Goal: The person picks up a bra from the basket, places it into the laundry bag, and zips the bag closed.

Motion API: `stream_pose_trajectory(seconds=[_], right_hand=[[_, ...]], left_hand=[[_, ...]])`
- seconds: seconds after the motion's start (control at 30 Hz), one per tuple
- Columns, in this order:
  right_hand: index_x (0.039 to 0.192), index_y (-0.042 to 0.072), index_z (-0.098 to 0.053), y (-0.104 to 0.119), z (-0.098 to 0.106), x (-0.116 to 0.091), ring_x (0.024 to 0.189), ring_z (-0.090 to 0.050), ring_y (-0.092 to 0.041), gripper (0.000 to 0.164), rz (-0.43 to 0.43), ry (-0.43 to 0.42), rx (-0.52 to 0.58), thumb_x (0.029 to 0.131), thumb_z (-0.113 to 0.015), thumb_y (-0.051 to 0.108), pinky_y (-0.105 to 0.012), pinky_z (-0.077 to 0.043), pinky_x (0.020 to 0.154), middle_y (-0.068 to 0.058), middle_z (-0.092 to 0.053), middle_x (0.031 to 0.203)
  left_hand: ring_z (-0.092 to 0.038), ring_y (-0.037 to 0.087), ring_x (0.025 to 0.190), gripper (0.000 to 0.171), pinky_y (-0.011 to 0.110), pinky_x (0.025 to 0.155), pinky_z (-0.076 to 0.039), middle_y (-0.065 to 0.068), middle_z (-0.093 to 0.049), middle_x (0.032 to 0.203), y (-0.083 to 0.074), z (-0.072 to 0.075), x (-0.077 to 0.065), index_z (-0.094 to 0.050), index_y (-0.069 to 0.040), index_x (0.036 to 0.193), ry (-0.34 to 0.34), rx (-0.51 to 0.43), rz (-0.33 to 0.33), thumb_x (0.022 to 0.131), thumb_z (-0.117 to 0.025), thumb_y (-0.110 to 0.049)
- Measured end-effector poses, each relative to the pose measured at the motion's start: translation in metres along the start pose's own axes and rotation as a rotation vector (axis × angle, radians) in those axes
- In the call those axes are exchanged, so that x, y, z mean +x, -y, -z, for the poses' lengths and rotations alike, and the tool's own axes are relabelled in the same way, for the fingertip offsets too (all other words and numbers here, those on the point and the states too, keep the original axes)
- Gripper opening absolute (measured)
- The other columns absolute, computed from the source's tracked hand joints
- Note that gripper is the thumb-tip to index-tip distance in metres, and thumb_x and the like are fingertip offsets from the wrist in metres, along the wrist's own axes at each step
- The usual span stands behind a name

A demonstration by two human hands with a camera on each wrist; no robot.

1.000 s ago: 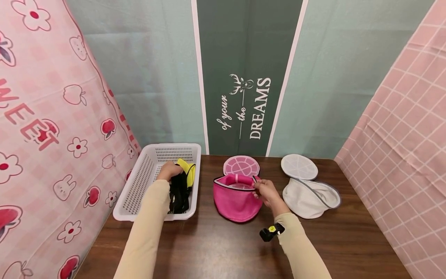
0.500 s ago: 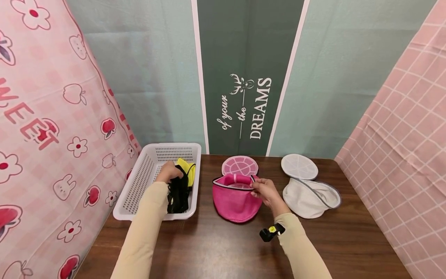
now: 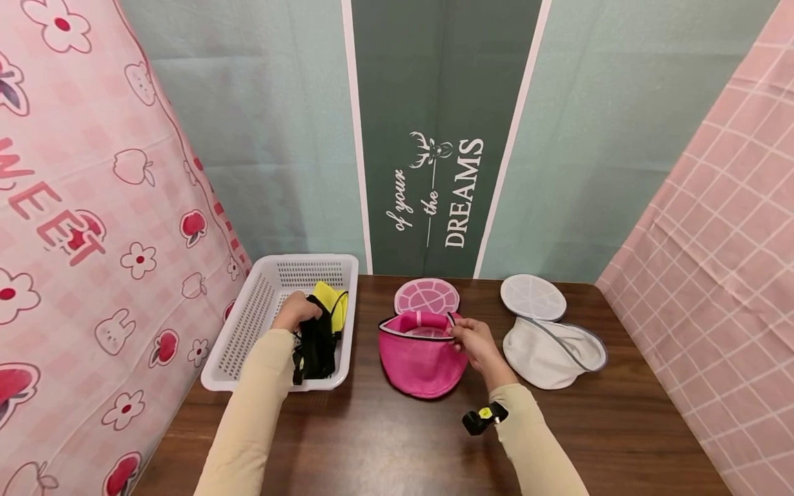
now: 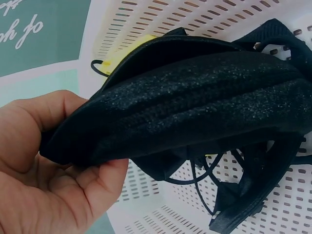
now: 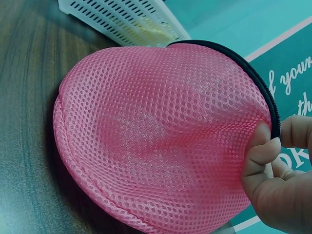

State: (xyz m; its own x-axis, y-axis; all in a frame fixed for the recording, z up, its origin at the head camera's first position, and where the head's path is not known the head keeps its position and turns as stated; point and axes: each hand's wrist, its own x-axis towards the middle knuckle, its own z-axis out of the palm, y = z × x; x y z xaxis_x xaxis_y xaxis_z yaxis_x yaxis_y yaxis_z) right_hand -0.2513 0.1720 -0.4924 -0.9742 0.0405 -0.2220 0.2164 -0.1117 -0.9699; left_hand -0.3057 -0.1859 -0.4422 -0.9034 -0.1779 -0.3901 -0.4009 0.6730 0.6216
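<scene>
My left hand (image 3: pixel 296 311) pinches one end of a black fabric item with straps (image 4: pixel 195 107) inside the white basket (image 3: pixel 217 372). Its kind is unclear; the left wrist view shows a folded, padded body with dark straps trailing below. Thumb and fingers close on its edge. With my right hand (image 3: pixel 476 342) I pinch the black zipper edge of a pink mesh laundry bag (image 3: pixel 422 365) that sits on the table. The bag's mouth gapes, and its round pink lid (image 3: pixel 426 296) is folded back behind it.
A yellow cloth item (image 3: pixel 331 300) with a black cord lies in the basket beside the black item. Right of the pink bag, a white mesh laundry bag (image 3: pixel 540 358) stands on the brown table (image 3: pixel 397 448), its round lid (image 3: pixel 533 297) behind. Patterned cloths hang around.
My left hand has shifted slightly left and down in the basket, drawing the edge of the black item along. My right hand stays on the pink bag's rim, almost still.
</scene>
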Motion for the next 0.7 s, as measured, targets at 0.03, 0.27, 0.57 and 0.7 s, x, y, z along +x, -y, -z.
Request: stream_pose_trajectory(seconds=[0.03,0.27,0.57,0.7], right_hand=[[0.112,-0.017,-0.045,-0.001,0.000,0.000,0.055,-0.049,-0.009,0.030,0.003,-0.004,0.001,0.085,-0.052,-0.007,-0.018,-0.039,0.048,-0.007,-0.059,0.076],[0.110,-0.016,-0.047,-0.005,0.000,0.000,0.054,-0.049,-0.008,0.026,0.023,-0.019,-0.012,0.085,-0.051,-0.008,-0.018,-0.038,0.047,-0.006,-0.058,0.074],[0.111,-0.017,-0.047,-0.008,0.003,-0.003,0.055,-0.050,-0.009,0.027,0.033,-0.019,-0.043,0.085,-0.052,-0.008,-0.018,-0.039,0.048,-0.009,-0.059,0.076],[0.109,-0.017,-0.048,-0.008,0.002,-0.003,0.055,-0.050,-0.010,0.026,0.036,-0.028,-0.048,0.085,-0.052,-0.008,-0.018,-0.039,0.047,-0.008,-0.058,0.074]], left_hand=[[-0.046,0.026,0.052,0.034,0.033,0.041,-0.038,0.024,-0.048,0.091,0.000,0.000,0.000,-0.045,0.011,0.103,-0.002,-0.003,-0.005,0.075,-0.060,-0.003],[-0.056,0.032,0.072,0.048,0.044,0.060,-0.051,0.030,-0.048,0.111,0.005,-0.004,-0.011,-0.041,0.013,0.122,0.004,-0.025,-0.058,0.085,-0.060,-0.012],[-0.041,0.020,0.051,0.016,0.032,0.046,-0.038,0.011,-0.043,0.069,0.004,0.006,-0.029,-0.046,-0.002,0.077,-0.050,-0.070,-0.173,0.083,-0.059,-0.009],[-0.039,0.018,0.048,0.026,0.031,0.045,-0.036,0.006,-0.040,0.062,0.001,0.009,-0.037,-0.039,-0.008,0.066,-0.079,-0.073,-0.213,0.081,-0.060,-0.008]])
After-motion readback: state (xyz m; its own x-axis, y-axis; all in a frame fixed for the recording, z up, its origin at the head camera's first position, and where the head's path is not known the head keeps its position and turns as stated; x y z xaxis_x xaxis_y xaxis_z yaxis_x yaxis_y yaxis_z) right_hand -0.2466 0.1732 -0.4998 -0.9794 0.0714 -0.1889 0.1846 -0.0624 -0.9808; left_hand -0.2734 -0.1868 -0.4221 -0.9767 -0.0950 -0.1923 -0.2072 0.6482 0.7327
